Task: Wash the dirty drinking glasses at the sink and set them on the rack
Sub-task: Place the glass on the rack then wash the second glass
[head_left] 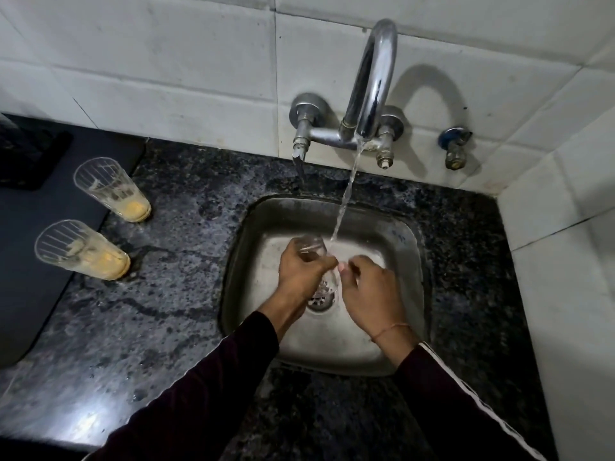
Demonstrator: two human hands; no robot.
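Over the steel sink (396, 331) my left hand (301, 272) grips a clear drinking glass (312, 246), tilted, its base toward the tap. My right hand (369, 289) touches the glass's lower end with its fingertips, above the drain. Water runs from the chrome tap (374, 84) and falls just right of the glass. Two dirty glasses with yellow dregs stand on the counter at the left, one further back (113, 191) and one nearer (81, 251).
The dark speckled stone counter (173, 294) surrounds the sink. A dark mat (30, 234) covers the counter's left part, with a black ridged item (23, 154) at its far end. White tiled walls close the back and right. A small valve (454, 148) juts from the wall.
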